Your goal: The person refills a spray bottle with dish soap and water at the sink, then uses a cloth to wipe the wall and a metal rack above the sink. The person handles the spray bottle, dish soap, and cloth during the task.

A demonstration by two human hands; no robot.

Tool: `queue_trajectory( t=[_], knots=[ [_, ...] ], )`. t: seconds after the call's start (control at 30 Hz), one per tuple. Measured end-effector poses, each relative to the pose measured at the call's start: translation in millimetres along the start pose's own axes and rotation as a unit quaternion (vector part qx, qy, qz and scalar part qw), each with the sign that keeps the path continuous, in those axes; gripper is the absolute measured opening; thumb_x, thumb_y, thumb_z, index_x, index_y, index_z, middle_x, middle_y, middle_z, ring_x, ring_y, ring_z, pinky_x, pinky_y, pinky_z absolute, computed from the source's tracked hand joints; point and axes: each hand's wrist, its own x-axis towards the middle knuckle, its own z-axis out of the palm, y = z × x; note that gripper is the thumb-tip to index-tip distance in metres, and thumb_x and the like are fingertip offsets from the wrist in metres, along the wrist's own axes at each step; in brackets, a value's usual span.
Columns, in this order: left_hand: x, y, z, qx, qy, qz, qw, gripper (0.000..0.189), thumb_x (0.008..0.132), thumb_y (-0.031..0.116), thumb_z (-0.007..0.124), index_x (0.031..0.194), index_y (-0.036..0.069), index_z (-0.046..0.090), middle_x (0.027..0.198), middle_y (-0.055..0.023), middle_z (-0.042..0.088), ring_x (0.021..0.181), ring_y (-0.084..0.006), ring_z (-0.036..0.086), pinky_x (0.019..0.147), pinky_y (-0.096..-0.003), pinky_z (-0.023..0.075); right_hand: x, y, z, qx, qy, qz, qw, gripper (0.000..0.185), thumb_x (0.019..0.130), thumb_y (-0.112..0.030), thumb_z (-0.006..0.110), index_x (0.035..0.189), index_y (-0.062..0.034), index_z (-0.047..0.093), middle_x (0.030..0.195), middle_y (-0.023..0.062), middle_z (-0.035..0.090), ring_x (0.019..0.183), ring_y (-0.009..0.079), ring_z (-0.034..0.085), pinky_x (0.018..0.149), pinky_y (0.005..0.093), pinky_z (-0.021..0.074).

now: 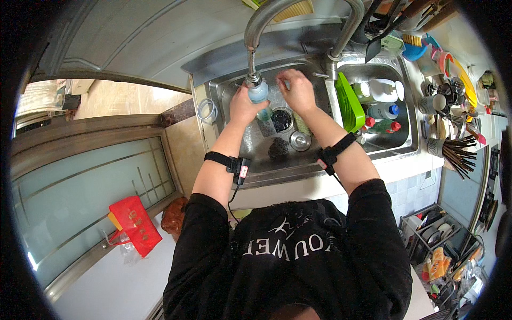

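Note:
My left hand [243, 105] is closed around a clear, bluish plastic bottle [258, 94], whose top is directly under the faucet's spout [253, 72]. To its right, my right hand [296, 89] is raised over the sink basin [256, 154] with curled fingers; whether something small is between them I cannot tell. Below the hands lie the dark drain opening [282, 120] and a round metal strainer or lid [300, 141]. The faucet's lever [321, 75] is just right of my right hand.
A green plastic basket [349, 106] stands on the divider beside a second basin holding several bottles [383, 110]. A clear cup [207, 111] sits at the sink's left edge. Chopsticks in a holder [435, 147] and utensils crowd the right counter. Black spatulas [373, 50] hang at the upper right.

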Motion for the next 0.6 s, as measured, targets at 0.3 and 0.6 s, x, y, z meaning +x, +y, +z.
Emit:
queue_trajectory(
  t=[0.3, 0.6],
  knots=[
    [0.8, 1.2, -2.2, 0.002, -0.035, -0.028, 0.999, 0.071, 0.055, 0.031, 0.078, 0.114, 0.011, 0.044, 0.108, -0.0129, 0.056, 0.1, -0.0314, 0.054, 0.084, -0.039, 0.0433, 3.3, 19.8, -35.3, -0.196, 0.113, -0.06, 0.972, 0.015, 0.074, -0.012, 0.06, 0.089, -0.0097, 0.059, 0.097, 0.0033, 0.057, 0.097, 0.0246, 0.05, 0.085, 0.0378, 0.035],
    [2.3, -3.4, -0.1, -0.001, -0.033, -0.028, 0.999, 0.069, 0.055, 0.032, 0.078, 0.111, 0.01, 0.046, 0.105, -0.0138, 0.058, 0.098, -0.032, 0.055, 0.083, -0.039, 0.0443, -12.2, 59.3, -24.9, -0.15, 0.028, 0.016, 0.988, 0.017, 0.08, -0.01, 0.051, 0.096, -0.0037, 0.056, 0.096, 0.0149, 0.058, 0.093, 0.0323, 0.053, 0.092, 0.0423, 0.0371]
  ],
)
